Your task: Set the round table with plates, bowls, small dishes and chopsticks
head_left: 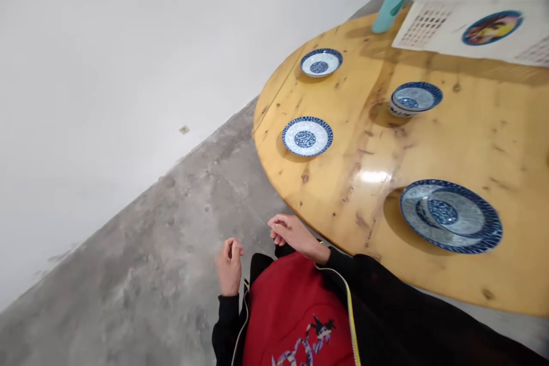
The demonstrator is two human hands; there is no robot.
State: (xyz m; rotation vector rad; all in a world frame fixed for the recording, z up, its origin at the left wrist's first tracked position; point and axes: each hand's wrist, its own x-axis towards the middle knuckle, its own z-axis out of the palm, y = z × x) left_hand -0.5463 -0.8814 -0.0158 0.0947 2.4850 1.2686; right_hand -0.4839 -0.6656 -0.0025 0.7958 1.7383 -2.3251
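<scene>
My left hand hangs over the floor in front of my body, its fingers curled in and nothing visible in them. Just to its right, my right hand is held loosely closed beside the table's near edge, also with nothing visible in it. Nearest to it on the wooden table is a blue-and-white plate. Behind that lies a similar shallow dish. A blue-and-white bowl stands further right. At the near right is a larger blue-rimmed plate; whether the round shape within it is a smaller dish, I cannot tell.
The round-ended wooden table fills the right side. On its far side stand a white plastic basket with a picture label and a tall light-blue container. A white wall and grey concrete floor lie to the left.
</scene>
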